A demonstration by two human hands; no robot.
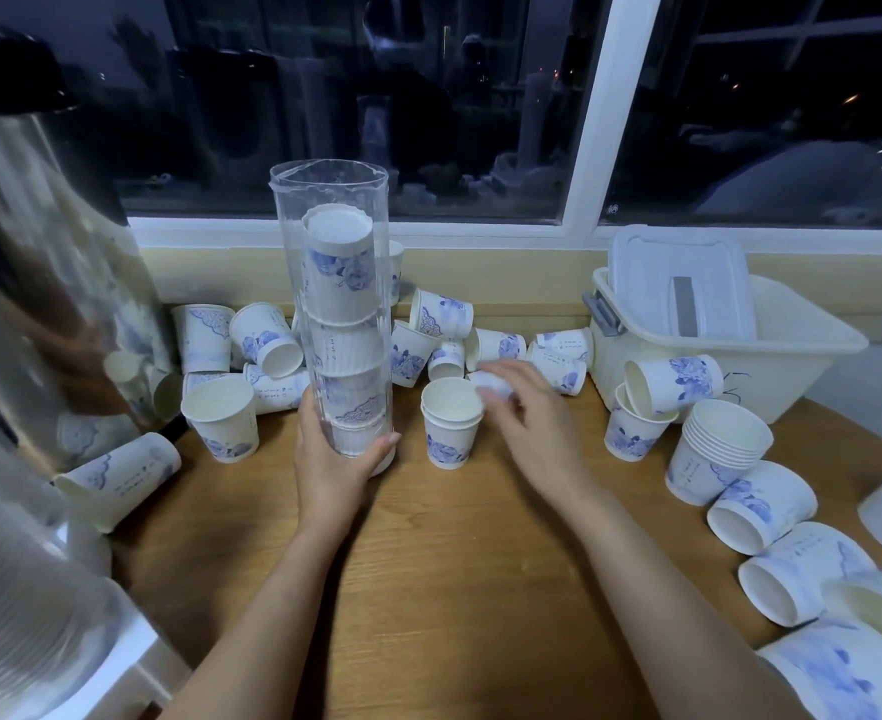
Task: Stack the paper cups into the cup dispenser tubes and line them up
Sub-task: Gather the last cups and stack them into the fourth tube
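Dispenser tube point(332, 283), upright on the table point(459, 563) and part-filled with stacked cups, is gripped at its base by the left hand point(337, 459). The blurred right hand point(527, 423) curls at a loose cup point(488, 383); whether it grips cannot be told. Step: loading. The next move calls for raising that cup to the tube's mouth.

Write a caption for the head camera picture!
Left hand grips a clear dispenser tube of stacked cups while the right hand reaches among loose paper cups on the wooden table.

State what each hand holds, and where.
Left hand grips the clear plastic dispenser tube near its base. Right hand touches a blurred white paper cup; grip unclear.
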